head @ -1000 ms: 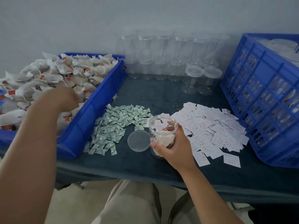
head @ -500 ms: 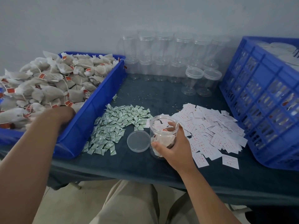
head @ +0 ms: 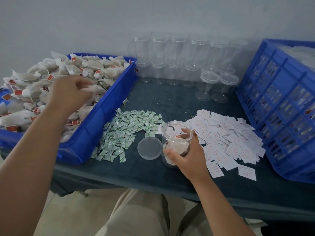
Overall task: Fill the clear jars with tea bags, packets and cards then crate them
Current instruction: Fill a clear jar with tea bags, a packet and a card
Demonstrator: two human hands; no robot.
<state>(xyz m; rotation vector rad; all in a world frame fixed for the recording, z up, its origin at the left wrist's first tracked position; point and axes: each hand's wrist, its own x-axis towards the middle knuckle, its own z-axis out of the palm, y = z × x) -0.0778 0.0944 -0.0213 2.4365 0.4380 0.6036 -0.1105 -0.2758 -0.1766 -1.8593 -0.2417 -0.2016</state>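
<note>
My right hand (head: 186,155) grips an open clear jar (head: 172,133) standing on the table; a few tea bags lie inside it. Its round clear lid (head: 149,148) lies just left of it. My left hand (head: 70,93) hovers over the blue tray (head: 102,113) heaped with white tea bags and pinches one tea bag (head: 92,89), blurred by motion. A pile of small green-and-white packets (head: 129,132) lies between tray and jar. White cards with red print (head: 226,142) are spread to the jar's right.
Stacked empty clear jars (head: 180,58) line the wall at the back, two lidded ones (head: 218,86) in front of them. A tall blue lattice crate (head: 279,106) stands at the right with filled jars inside. The dark cloth-covered table's front edge (head: 136,181) is above my lap.
My left hand rose from the tray's near side and moved right and back, lifting a tea bag. My right hand and the jar stayed put.
</note>
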